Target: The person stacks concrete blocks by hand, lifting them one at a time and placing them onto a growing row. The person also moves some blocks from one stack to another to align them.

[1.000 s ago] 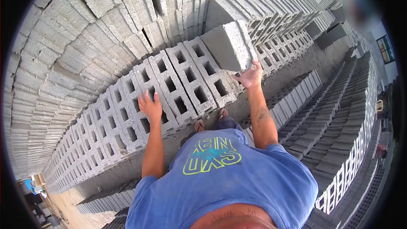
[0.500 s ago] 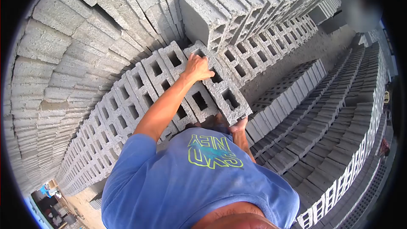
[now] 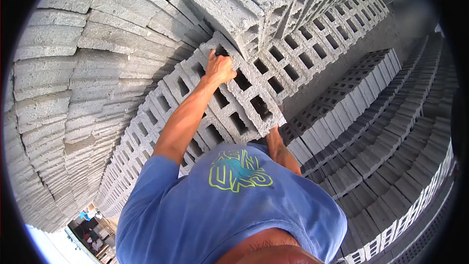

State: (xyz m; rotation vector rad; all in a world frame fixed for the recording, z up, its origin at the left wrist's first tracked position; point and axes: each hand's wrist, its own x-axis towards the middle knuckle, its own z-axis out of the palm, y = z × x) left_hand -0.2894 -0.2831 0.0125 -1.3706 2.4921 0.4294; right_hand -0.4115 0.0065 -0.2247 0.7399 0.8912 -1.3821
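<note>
A grey hollow concrete block [image 3: 250, 93] with three rectangular holes lies slanted across the middle, at the near end of a row of like blocks. My left hand [image 3: 220, 70] is closed on its upper end, fingers hooked at the hole and thumb over the web. At the lower end my right hand [image 3: 274, 130] grips the block from beneath and the side; most of its fingers are hidden behind the block. The neighbouring block [image 3: 228, 111] lies right along its left side.
A tall stack of blocks [image 3: 63, 88] walls the left side. Upright blocks [image 3: 229, 7] stand on the row beyond my left hand. To the right are a lower row [image 3: 342, 102] and long curved rows [image 3: 376, 166]. A strip of ground [image 3: 312, 98] runs between.
The held block has shifted up and left in the view and now sits closer against the neighbouring row. Both hands stay on it, and the whole view has moved nearer the stacks.
</note>
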